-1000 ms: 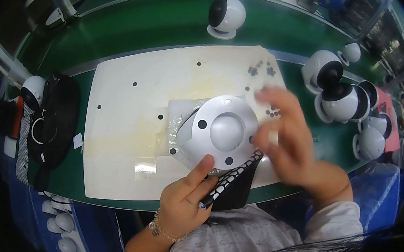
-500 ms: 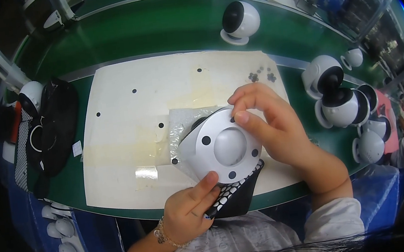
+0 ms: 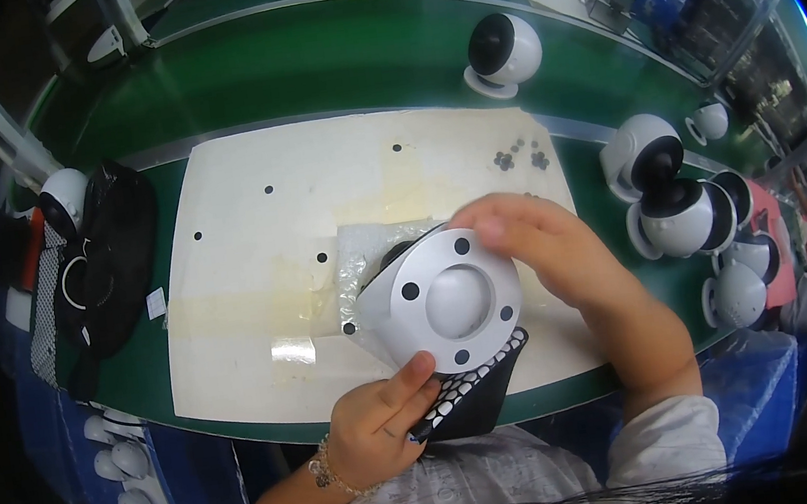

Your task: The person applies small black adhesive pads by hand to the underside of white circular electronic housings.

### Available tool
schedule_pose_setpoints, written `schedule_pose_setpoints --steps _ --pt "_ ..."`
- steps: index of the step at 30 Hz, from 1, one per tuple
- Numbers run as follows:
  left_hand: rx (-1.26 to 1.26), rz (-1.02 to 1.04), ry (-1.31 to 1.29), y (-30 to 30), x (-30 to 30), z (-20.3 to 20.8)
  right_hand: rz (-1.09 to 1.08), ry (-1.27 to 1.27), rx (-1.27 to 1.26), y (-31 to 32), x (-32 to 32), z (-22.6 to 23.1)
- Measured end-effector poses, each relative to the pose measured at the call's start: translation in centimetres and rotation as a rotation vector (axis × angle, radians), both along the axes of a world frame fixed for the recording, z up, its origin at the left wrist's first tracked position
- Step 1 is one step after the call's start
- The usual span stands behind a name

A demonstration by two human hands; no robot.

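Observation:
A white camera-like device (image 3: 381, 315) lies tipped over, with its flat ring base (image 3: 508, 284) facing up. Several round black pads (image 3: 462, 246) are stuck around that ring. My left hand (image 3: 375, 427) grips the lower edge, index fingertip resting on the rim. Beside those fingers is a black cloth (image 3: 486, 388) with a white-spotted strip. My right hand (image 3: 549, 244) curls over the ring's upper right edge, its thumb close to the top pad. Beneath the device is a bubble-wrap sheet (image 3: 353, 248), and the device hides the rest of its dark front.
Loose black pads (image 3: 268, 190) dot the pale board (image 3: 238, 302); flower-shaped grey clusters (image 3: 504, 161) sit at its far right. Similar white devices stand right (image 3: 677, 218) and on the green belt (image 3: 504, 48). A black bag (image 3: 119, 277) lies left. Another person's arm (image 3: 806, 203) shows far right.
My right thumb has lifted off the top pad, which now shows fully, and the right hand has shifted slightly. The device on the belt has moved right and nearer.

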State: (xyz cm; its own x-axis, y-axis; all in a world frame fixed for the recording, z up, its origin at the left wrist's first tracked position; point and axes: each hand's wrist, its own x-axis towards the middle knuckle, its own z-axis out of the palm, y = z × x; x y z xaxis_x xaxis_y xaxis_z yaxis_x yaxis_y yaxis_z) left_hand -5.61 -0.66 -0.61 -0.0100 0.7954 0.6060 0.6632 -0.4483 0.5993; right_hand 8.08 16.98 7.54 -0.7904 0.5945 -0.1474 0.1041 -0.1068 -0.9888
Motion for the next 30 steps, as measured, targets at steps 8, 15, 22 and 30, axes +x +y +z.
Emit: schedule_pose_setpoints --steps 8,15,22,30 --pt "0.102 -0.033 -0.036 -1.0 -1.7 -0.5 -0.11 0.173 0.048 5.5 -2.3 1.4" --pt "-0.073 -0.127 -0.104 -0.8 -2.5 -1.3 -0.515 -0.348 1.807 17.4 -10.7 -7.7" --pt "-0.074 -0.11 -0.118 -0.8 -2.9 -1.1 -0.272 -0.714 1.53 16.5 -12.2 -11.2" --pt "-0.062 -0.069 -0.177 -0.3 -2.8 -0.7 -0.662 -1.022 1.212 21.0 -3.7 -10.4"
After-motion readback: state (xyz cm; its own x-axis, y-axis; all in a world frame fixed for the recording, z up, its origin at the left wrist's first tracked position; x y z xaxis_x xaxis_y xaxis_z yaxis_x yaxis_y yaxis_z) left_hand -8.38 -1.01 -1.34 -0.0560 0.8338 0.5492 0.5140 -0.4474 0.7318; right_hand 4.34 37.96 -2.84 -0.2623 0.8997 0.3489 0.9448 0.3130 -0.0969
